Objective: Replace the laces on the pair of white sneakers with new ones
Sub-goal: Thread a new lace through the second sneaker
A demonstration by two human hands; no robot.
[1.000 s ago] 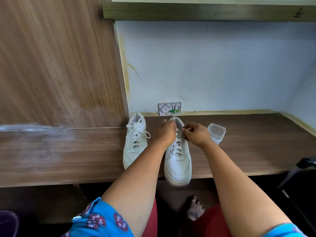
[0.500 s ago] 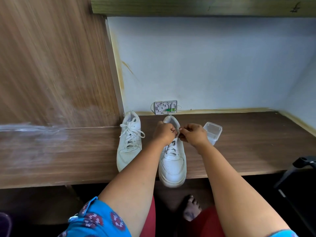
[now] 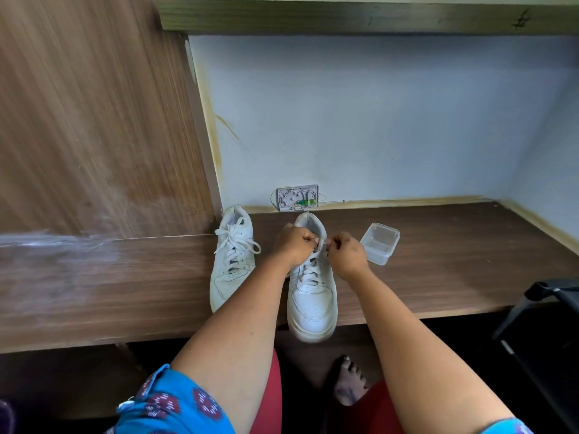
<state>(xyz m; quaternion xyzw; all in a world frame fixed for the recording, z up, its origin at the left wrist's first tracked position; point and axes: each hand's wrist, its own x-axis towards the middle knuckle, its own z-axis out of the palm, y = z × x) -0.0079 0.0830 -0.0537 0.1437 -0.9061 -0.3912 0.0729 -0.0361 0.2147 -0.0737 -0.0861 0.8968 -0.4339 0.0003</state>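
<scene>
Wooden desk (image 3: pixel 438 277) against a pale wall carries both sneakers. Right sneaker (image 3: pixel 311 300) lies toe toward the person, long axis straight away. Left hand (image 3: pixel 296 242) and right hand (image 3: pixel 344 253) each pinch its lace (image 3: pixel 322 242) at the top eyelets, equally near. Left sneaker (image 3: pixel 232 261) sits beside, laced.

Both my forearms reach forward, bare, and draw together at the wrists. My left hand (image 3: pixel 296 244) is curled tight, knuckles up, fingertips pinched. My right hand (image 3: pixel 346 253) sits just beside it, fingers curled likewise, pinching toward the left.
</scene>
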